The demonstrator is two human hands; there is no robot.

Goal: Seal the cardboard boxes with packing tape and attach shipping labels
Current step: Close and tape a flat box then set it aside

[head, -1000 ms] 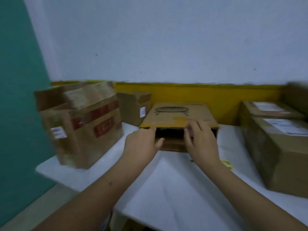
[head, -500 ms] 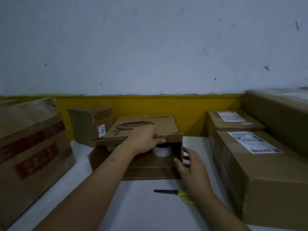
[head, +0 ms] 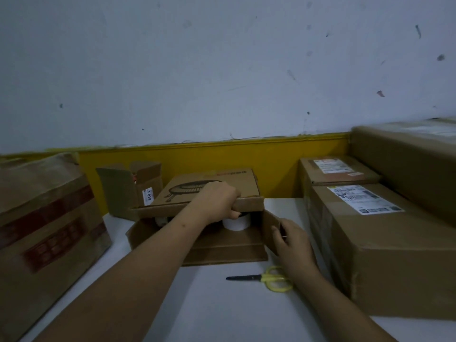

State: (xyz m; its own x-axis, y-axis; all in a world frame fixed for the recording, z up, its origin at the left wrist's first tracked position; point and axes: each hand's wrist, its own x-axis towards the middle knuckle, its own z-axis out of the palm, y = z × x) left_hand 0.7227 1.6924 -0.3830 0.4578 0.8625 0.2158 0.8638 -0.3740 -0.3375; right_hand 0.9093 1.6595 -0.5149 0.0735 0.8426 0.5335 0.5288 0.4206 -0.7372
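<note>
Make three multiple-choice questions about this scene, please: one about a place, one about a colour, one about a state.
1. Where do the scissors lie?
A. on the table in front of the open box
B. inside the open box
C. on a labelled box

2. What colour are the scissor handles?
A. red
B. yellow
C. blue

3. What is the left hand doing?
A. resting flat on the table
B. holding the scissors
C. gripping the lid of the open box

Answers: 1 A, they lie on the white table before the box; 2 B, the loops are yellow; 3 C, the fingers curl round the lid edge.
</note>
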